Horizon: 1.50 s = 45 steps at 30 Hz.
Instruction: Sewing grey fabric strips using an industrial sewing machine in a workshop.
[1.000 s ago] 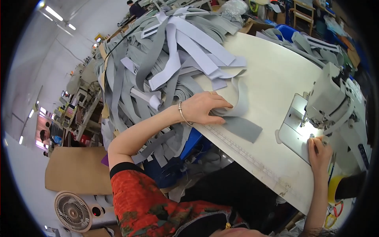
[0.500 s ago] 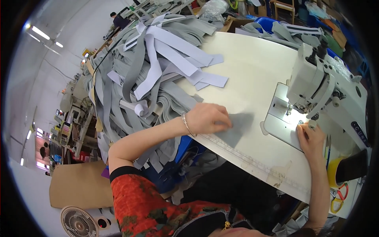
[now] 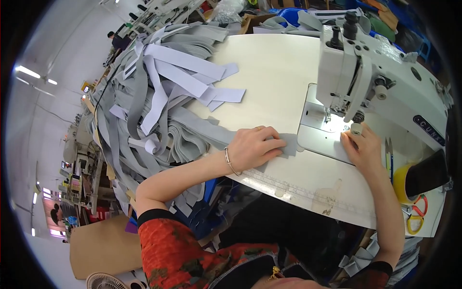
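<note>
My left hand is closed over a grey fabric strip, pressing it to the pale table just left of the machine's metal plate. The strip's end sticks out past my fingertips; its other part runs back toward the pile at the left. Beside the needle of a white sewing machine is my right hand, its fingers bent near the lit needle area. A round knob on the machine partly covers those fingertips, and anything between them is hidden.
A large heap of grey strips with white strips on top covers the table's left side. At the right lie tweezers, a yellow roll and scissors. A ruler scale runs along the front edge.
My left hand has taken the grey strip's end closer to the machine plate. A separate grey piece under that hand is now mostly covered. The whole view has shifted, and my right hand stays by the needle.
</note>
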Each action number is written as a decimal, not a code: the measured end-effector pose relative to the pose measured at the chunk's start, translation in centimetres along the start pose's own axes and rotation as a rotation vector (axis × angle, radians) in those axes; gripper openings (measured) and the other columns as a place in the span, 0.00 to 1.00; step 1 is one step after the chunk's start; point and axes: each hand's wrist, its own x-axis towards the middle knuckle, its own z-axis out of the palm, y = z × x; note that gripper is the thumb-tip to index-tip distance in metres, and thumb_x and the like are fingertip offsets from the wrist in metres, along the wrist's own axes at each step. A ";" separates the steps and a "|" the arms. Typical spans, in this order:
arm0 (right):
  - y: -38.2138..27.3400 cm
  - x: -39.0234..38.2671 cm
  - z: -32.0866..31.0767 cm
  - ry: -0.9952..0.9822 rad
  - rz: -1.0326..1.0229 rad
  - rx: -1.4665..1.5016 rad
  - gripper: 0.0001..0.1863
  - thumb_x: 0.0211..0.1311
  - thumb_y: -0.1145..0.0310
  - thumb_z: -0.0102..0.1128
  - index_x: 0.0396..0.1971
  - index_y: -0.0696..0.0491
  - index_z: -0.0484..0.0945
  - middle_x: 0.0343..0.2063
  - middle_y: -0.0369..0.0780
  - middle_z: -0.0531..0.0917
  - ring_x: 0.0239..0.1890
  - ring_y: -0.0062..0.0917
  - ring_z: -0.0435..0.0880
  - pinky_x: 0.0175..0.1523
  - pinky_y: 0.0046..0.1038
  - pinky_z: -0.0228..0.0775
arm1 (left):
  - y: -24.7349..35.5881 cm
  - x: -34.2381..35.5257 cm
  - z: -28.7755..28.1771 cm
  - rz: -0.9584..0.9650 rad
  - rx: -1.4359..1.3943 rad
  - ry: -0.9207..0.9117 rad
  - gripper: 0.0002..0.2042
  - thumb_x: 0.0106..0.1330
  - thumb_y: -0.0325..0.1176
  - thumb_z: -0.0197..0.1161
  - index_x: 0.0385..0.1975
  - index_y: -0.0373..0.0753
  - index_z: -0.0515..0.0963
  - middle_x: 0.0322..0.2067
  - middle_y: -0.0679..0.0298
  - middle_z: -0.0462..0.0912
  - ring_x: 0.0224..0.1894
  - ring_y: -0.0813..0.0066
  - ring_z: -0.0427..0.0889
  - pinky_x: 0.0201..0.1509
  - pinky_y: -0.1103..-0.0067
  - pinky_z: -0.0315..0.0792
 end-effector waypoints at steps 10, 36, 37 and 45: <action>-0.1 0.1 -0.2 0.046 -0.073 -0.017 0.10 0.49 0.73 0.68 0.19 0.56 0.73 0.23 0.38 0.75 0.25 0.31 0.75 0.27 0.32 0.67 | 0.5 4.8 -4.8 -0.389 -0.374 0.387 0.06 0.54 0.24 0.65 0.32 0.38 0.82 0.27 0.63 0.84 0.26 0.70 0.81 0.32 0.80 0.74; -0.9 -0.1 -1.6 0.079 -0.015 0.035 0.06 0.46 0.83 0.60 0.24 0.59 0.73 0.22 0.42 0.75 0.21 0.32 0.76 0.25 0.30 0.65 | -4.9 1.1 -1.0 -0.299 0.167 0.087 0.19 0.45 0.22 0.61 0.40 0.42 0.81 0.35 0.60 0.84 0.42 0.60 0.80 0.44 0.68 0.75; -0.8 -0.1 -1.2 0.050 -0.029 0.008 0.05 0.46 0.83 0.60 0.25 0.59 0.74 0.22 0.42 0.75 0.21 0.32 0.76 0.25 0.30 0.65 | -6.1 -0.3 -2.6 -0.391 0.226 0.097 0.18 0.46 0.22 0.60 0.39 0.43 0.82 0.35 0.60 0.84 0.42 0.59 0.80 0.44 0.67 0.75; 0.2 -1.2 0.3 0.036 0.009 -0.027 0.03 0.52 0.78 0.62 0.27 0.58 0.78 0.19 0.41 0.74 0.20 0.32 0.72 0.28 0.32 0.60 | -11.2 -3.0 -4.0 -0.721 0.445 -0.055 0.15 0.51 0.26 0.56 0.39 0.45 0.83 0.32 0.58 0.83 0.39 0.56 0.81 0.43 0.66 0.75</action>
